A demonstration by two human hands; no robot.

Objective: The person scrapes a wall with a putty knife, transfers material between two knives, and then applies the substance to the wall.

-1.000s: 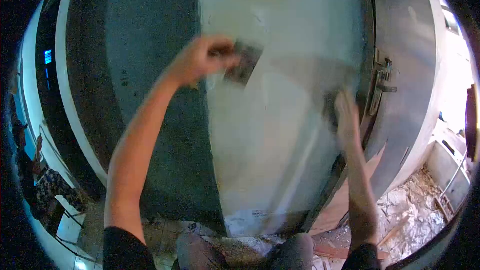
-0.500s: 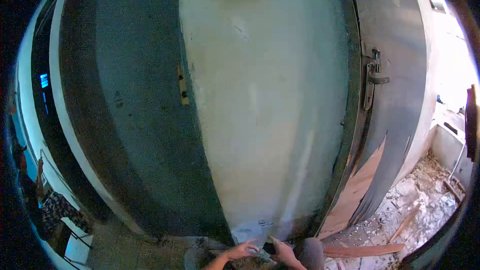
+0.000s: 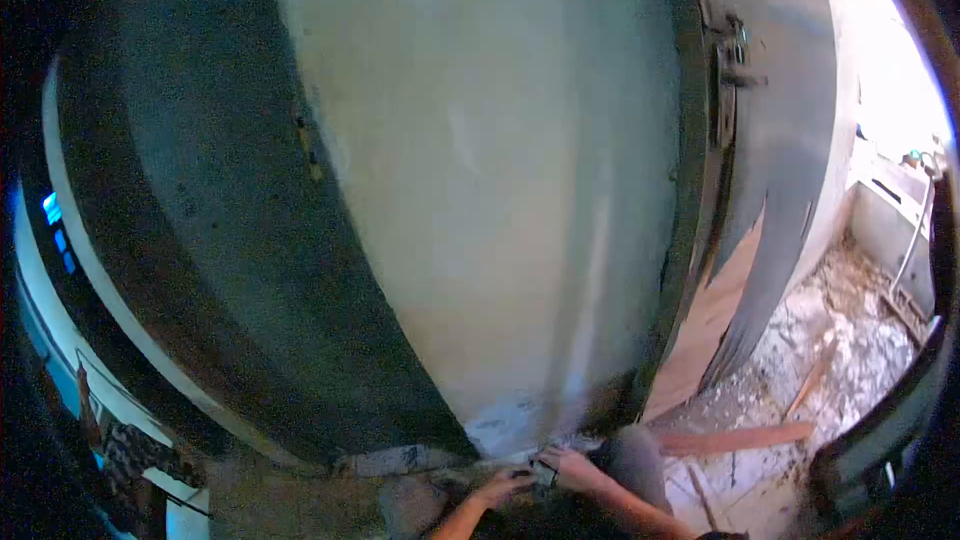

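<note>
At the bottom centre of the head view, my left hand (image 3: pixel 500 486) and my right hand (image 3: pixel 574 471) are close together, just in front of my knees. The fingers of both curl inward around small items between them. A dark, small piece shows at the fingertips of my right hand; its kind is too small to make out. What my left fingers hold is blurred and partly hidden. Beyond the hands is the foot of a pale wall panel (image 3: pixel 470 200), smudged whitish along its lower edge.
A dark green door (image 3: pixel 230 200) is on the left. At right, a grey door (image 3: pixel 785 130) with a lever handle has peeling veneer. A reddish wooden strip (image 3: pixel 740 438) lies on debris-strewn floor (image 3: pixel 835 340). A person in patterned clothing (image 3: pixel 135 455) is at far left.
The camera view has tilted and shifted, so the doors sit higher and further left. My hands have drawn closer, and the fingers of my left hand have curled in.
</note>
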